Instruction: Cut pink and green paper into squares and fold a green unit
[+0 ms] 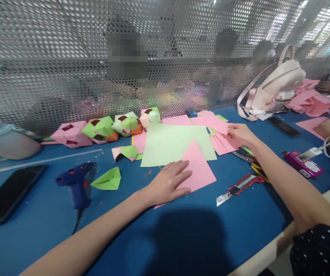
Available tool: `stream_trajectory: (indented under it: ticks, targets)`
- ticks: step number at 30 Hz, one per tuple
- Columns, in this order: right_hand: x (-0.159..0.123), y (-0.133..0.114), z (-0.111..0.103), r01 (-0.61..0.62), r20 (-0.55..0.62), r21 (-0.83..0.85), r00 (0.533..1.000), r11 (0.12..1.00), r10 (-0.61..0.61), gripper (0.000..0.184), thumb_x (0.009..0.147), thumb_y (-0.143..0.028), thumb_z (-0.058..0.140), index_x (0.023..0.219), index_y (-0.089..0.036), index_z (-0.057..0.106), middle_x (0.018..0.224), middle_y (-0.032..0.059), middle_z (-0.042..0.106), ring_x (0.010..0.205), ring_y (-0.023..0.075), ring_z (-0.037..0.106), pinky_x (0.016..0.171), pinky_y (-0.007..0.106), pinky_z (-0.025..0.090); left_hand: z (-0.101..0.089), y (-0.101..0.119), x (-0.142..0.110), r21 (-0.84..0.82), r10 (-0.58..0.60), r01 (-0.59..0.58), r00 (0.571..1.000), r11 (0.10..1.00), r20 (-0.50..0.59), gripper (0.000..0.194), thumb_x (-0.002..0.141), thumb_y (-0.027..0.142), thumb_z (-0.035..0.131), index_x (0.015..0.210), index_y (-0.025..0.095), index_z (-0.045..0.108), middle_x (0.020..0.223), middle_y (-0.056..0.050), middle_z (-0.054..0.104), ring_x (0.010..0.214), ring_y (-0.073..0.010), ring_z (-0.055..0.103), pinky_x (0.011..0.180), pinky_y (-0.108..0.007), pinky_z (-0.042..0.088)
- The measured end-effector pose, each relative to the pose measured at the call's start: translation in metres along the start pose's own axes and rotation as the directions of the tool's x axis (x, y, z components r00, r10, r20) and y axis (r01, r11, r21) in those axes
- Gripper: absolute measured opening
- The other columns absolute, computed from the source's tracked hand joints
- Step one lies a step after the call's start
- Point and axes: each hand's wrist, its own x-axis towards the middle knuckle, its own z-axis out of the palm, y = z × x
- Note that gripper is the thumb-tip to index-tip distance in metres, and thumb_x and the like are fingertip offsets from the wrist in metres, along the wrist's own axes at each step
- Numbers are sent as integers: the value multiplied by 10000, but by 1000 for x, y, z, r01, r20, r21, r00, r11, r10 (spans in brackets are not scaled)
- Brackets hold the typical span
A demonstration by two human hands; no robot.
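Observation:
My left hand [169,182] lies flat, fingers apart, on a pink triangle of paper [198,166]. Beneath the triangle's tip is a pale green sheet [172,140]. Off to the right, my right hand [241,134] pinches the edge of a pink paper sheet [215,122] above a pile of pink paper pieces [224,143]. A utility knife [236,188] with a red edge and yellow-handled scissors [252,163] lie below my right forearm. A folded green paper piece [109,179] rests left of my left hand.
A blue glue gun [79,182], a clear glue stick [50,160] and a black phone [10,193] are on the left. Folded paper shapes [100,129] line the perforated metal wall. A backpack [276,86], another phone [284,126], a purple power bank [304,164] and a co-worker's hand [328,128] are right.

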Motion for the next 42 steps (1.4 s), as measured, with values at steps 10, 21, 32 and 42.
stream_trajectory:
  ticks: [10,21,32,42]
  targets:
    - [-17,-19,-20,97,-34,-303,993,948,-112,501,858,-256,680,1298,-28,605,772,114,735,721,253,700,784,396,531,9,7,-4,-23,3,-3,1000,1000,0,566,951,492,581,1404,160,509,1515,-230,457,1392,-393,462,1073,-595,459]
    - [-118,-42,29,432,261,-243,891,868,-371,372,896,-371,576,1202,-199,702,1009,60,777,855,206,723,801,333,553,-15,15,7,-468,-427,326,896,821,-125,205,977,260,480,922,181,662,1196,-120,705,1063,-219,693,893,-330,558]
    - [-123,-21,74,458,130,-99,886,883,-445,662,855,-404,617,1440,-133,471,1417,215,561,1158,310,648,963,494,525,-15,4,9,-861,-926,401,330,312,-182,140,891,329,536,797,226,527,742,23,495,687,-149,465,637,-237,425]
    - [-119,-25,74,234,189,223,942,946,-277,436,762,-261,656,1188,-176,624,1003,81,749,842,238,706,727,394,580,-6,-2,14,-952,-947,285,320,112,-15,157,796,305,632,863,221,517,729,38,524,605,-114,479,554,-219,405]
